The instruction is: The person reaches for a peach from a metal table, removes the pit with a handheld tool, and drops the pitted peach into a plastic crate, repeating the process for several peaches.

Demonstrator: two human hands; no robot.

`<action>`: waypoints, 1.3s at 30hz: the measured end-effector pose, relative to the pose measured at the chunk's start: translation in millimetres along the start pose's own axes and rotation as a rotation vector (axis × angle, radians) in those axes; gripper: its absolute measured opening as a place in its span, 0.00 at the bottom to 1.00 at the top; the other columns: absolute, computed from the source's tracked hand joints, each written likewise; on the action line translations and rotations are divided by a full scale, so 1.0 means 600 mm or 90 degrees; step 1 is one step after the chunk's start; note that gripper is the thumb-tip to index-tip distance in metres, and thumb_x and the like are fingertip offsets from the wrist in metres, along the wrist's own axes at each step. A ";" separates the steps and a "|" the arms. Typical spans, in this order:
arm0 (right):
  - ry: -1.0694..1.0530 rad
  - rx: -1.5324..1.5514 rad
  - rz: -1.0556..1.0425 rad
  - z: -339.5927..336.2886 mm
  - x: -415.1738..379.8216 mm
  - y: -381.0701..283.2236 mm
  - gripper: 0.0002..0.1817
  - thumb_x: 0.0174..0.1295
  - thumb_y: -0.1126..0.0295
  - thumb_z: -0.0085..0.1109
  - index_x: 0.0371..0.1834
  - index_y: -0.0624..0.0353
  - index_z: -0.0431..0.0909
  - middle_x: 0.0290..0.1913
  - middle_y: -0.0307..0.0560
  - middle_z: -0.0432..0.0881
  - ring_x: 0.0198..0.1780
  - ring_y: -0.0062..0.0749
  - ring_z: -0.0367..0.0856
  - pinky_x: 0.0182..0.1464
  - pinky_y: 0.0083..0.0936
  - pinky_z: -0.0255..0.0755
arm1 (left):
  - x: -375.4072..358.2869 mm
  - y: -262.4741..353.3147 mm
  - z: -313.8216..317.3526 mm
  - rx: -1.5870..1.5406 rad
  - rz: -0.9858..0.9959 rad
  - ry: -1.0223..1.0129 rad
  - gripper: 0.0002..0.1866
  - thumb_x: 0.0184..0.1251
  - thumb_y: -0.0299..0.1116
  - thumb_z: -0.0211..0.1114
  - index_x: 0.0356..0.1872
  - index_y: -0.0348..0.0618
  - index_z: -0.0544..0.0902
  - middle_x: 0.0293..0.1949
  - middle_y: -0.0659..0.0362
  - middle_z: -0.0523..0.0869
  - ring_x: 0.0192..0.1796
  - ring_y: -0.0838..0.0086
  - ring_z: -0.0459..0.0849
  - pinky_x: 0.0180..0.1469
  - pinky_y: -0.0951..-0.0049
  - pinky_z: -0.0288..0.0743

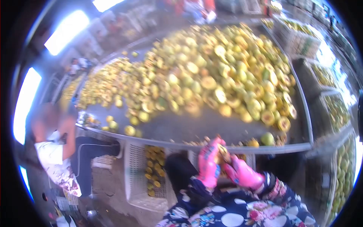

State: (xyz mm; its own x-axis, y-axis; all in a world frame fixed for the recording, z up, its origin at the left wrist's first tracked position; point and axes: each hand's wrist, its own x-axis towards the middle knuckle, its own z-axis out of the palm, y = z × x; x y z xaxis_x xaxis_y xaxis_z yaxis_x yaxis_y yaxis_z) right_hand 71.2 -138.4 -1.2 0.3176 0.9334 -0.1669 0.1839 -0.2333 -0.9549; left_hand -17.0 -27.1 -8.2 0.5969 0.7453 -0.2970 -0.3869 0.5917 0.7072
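Note:
Both my hands wear pink gloves and meet at the near edge of the metal table, above my lap. My left hand is closed round a pale yellow fruit piece. My right hand is pressed against the same piece from the right, its fingers curled; whether it also holds a tool cannot be made out. Small scraps lie along the table edge just beyond my hands. A green fruit rests to their right. A large heap of cut yellow-green fruit covers the table's middle and far side.
A white crate with cut fruit stands on the floor left of my legs. Another person sits at the left. Crates of green fruit line the right side. More people and crates are beyond the table.

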 end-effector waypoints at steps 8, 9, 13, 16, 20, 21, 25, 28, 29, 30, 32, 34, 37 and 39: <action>-0.042 0.011 -0.032 0.022 0.005 0.060 0.10 0.61 0.67 0.54 0.38 0.63 0.70 0.20 0.48 0.75 0.20 0.35 0.77 0.23 0.31 0.69 | 0.012 -0.023 -0.033 0.010 -0.063 0.061 0.12 0.66 0.29 0.61 0.48 0.36 0.78 0.45 0.50 0.83 0.39 0.69 0.83 0.40 0.71 0.80; -0.081 0.016 -0.007 0.017 0.002 0.044 0.10 0.61 0.68 0.54 0.40 0.62 0.70 0.23 0.42 0.76 0.20 0.26 0.76 0.22 0.27 0.69 | 0.019 -0.036 -0.056 0.030 -0.068 0.039 0.12 0.66 0.29 0.61 0.49 0.37 0.78 0.45 0.51 0.83 0.40 0.70 0.83 0.41 0.70 0.80; -0.070 0.075 -0.059 0.025 0.002 0.076 0.11 0.58 0.69 0.52 0.40 0.62 0.70 0.29 0.47 0.74 0.32 0.40 0.73 0.36 0.33 0.67 | 0.025 -0.034 -0.070 0.169 -0.138 0.024 0.10 0.63 0.31 0.65 0.42 0.39 0.82 0.39 0.58 0.84 0.41 0.78 0.81 0.43 0.80 0.75; -0.112 0.234 0.035 0.047 0.005 0.096 0.10 0.56 0.74 0.49 0.41 0.63 0.70 0.35 0.53 0.73 0.42 0.52 0.71 0.48 0.40 0.65 | 0.029 -0.014 -0.074 0.206 -0.135 -0.047 0.10 0.64 0.30 0.64 0.44 0.39 0.81 0.41 0.58 0.84 0.42 0.77 0.81 0.45 0.79 0.75; -0.111 0.001 -0.110 0.047 0.016 0.166 0.13 0.65 0.67 0.49 0.47 0.65 0.69 0.40 0.57 0.75 0.44 0.43 0.73 0.48 0.37 0.68 | 0.008 -0.012 -0.082 0.210 -0.059 -0.097 0.12 0.65 0.30 0.63 0.47 0.39 0.79 0.43 0.58 0.84 0.44 0.77 0.82 0.47 0.78 0.76; -0.108 0.070 -0.088 0.033 0.007 0.110 0.13 0.67 0.66 0.48 0.46 0.64 0.69 0.40 0.58 0.76 0.43 0.36 0.74 0.45 0.35 0.69 | 0.006 -0.022 -0.089 0.208 -0.014 -0.081 0.12 0.65 0.30 0.63 0.48 0.39 0.79 0.43 0.58 0.83 0.44 0.77 0.82 0.48 0.78 0.76; -0.163 0.016 0.088 0.035 -0.002 0.082 0.13 0.66 0.68 0.49 0.48 0.66 0.69 0.39 0.55 0.78 0.40 0.38 0.76 0.43 0.34 0.71 | 0.011 -0.078 -0.096 0.233 0.058 0.086 0.11 0.61 0.29 0.67 0.44 0.40 0.81 0.39 0.65 0.83 0.43 0.84 0.79 0.46 0.83 0.72; -0.125 0.065 -0.092 0.053 -0.004 0.122 0.14 0.65 0.71 0.49 0.51 0.67 0.68 0.42 0.52 0.78 0.44 0.35 0.77 0.46 0.33 0.71 | 0.003 -0.075 -0.080 0.301 0.053 0.133 0.13 0.59 0.31 0.70 0.43 0.39 0.81 0.36 0.66 0.83 0.37 0.85 0.78 0.39 0.84 0.72; -0.128 0.067 -0.076 0.055 -0.001 0.137 0.15 0.65 0.72 0.49 0.53 0.67 0.67 0.43 0.50 0.78 0.45 0.34 0.76 0.47 0.32 0.71 | 0.001 -0.071 -0.075 0.324 0.056 0.138 0.13 0.59 0.31 0.70 0.43 0.39 0.81 0.35 0.66 0.83 0.36 0.86 0.78 0.38 0.84 0.72; -0.128 0.068 -0.058 0.056 -0.001 0.134 0.16 0.65 0.72 0.49 0.54 0.67 0.67 0.43 0.49 0.78 0.46 0.33 0.76 0.48 0.31 0.71 | 0.003 -0.072 -0.074 0.376 0.071 0.153 0.13 0.59 0.33 0.70 0.42 0.37 0.82 0.32 0.66 0.83 0.33 0.86 0.78 0.36 0.84 0.71; -0.161 0.093 0.036 0.054 0.004 0.145 0.19 0.64 0.74 0.47 0.58 0.67 0.65 0.46 0.46 0.78 0.48 0.29 0.75 0.49 0.27 0.71 | 0.005 -0.067 -0.077 0.384 0.057 0.142 0.14 0.59 0.35 0.70 0.41 0.37 0.83 0.31 0.66 0.83 0.33 0.87 0.78 0.36 0.84 0.71; -0.182 0.272 0.093 0.056 0.000 0.145 0.18 0.64 0.75 0.46 0.58 0.67 0.66 0.46 0.46 0.78 0.47 0.28 0.75 0.49 0.26 0.71 | 0.004 -0.065 -0.078 0.382 0.038 0.132 0.14 0.59 0.35 0.70 0.41 0.38 0.83 0.31 0.66 0.84 0.33 0.87 0.77 0.36 0.84 0.71; -0.185 0.177 0.034 0.061 0.006 0.175 0.18 0.64 0.76 0.45 0.57 0.65 0.66 0.43 0.46 0.78 0.44 0.28 0.76 0.47 0.25 0.72 | 0.007 -0.069 -0.095 0.397 0.014 0.119 0.14 0.58 0.36 0.70 0.41 0.38 0.84 0.31 0.67 0.84 0.34 0.87 0.77 0.37 0.84 0.71; -0.170 0.024 -0.028 0.063 0.009 0.184 0.17 0.63 0.76 0.45 0.56 0.63 0.66 0.40 0.45 0.78 0.42 0.29 0.77 0.45 0.24 0.73 | 0.010 -0.071 -0.107 0.447 0.004 0.106 0.14 0.58 0.35 0.71 0.41 0.38 0.84 0.31 0.67 0.84 0.34 0.88 0.77 0.37 0.85 0.71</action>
State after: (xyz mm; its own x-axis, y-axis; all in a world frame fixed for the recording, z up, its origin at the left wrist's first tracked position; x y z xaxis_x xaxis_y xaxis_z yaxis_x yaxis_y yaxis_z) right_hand 58.0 -148.8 -116.6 0.0529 0.9824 -0.1794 0.1551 -0.1855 -0.9703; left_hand -42.2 -28.4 -81.5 0.4593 0.8179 -0.3465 0.1870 0.2923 0.9379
